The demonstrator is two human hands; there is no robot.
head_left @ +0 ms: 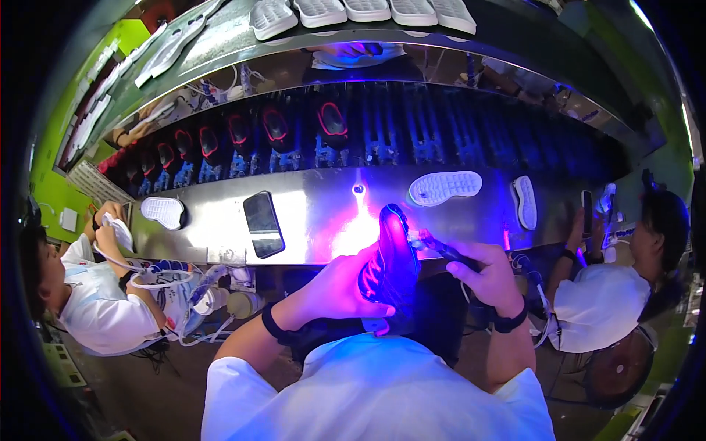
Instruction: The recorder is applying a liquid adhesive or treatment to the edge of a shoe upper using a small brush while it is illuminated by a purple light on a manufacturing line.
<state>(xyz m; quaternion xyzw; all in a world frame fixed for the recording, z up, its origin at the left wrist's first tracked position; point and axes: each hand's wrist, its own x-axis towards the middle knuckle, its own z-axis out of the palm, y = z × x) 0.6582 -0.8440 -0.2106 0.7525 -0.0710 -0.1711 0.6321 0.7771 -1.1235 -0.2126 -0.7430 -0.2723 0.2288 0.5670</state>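
My left hand (pixel 340 285) is wrapped round a dark shoe upper (pixel 399 264) with reddish laces, held toe up at the near edge of the bench under violet light. In my right hand (pixel 488 275) is a dark-handled brush (pixel 450 252), its tip at the shoe's right side near the toe. Black bands circle both wrists. Just beyond the shoe, a small bright lamp (pixel 359 189) glows on the metal bench (pixel 312 198). A white shoe sole (pixel 446 188) lies beyond my right hand, and a black phone (pixel 264 224) lies to the left.
Behind the bench, a conveyor rack (pixel 412 140) carries several dark uppers (pixel 275 125) with red rims. White soles (pixel 368 9) line the shelf above. Another sole (pixel 524 202) lies farther right, one (pixel 163 212) at left. Co-workers sit at left (pixel 110 294) and right (pixel 607 301).
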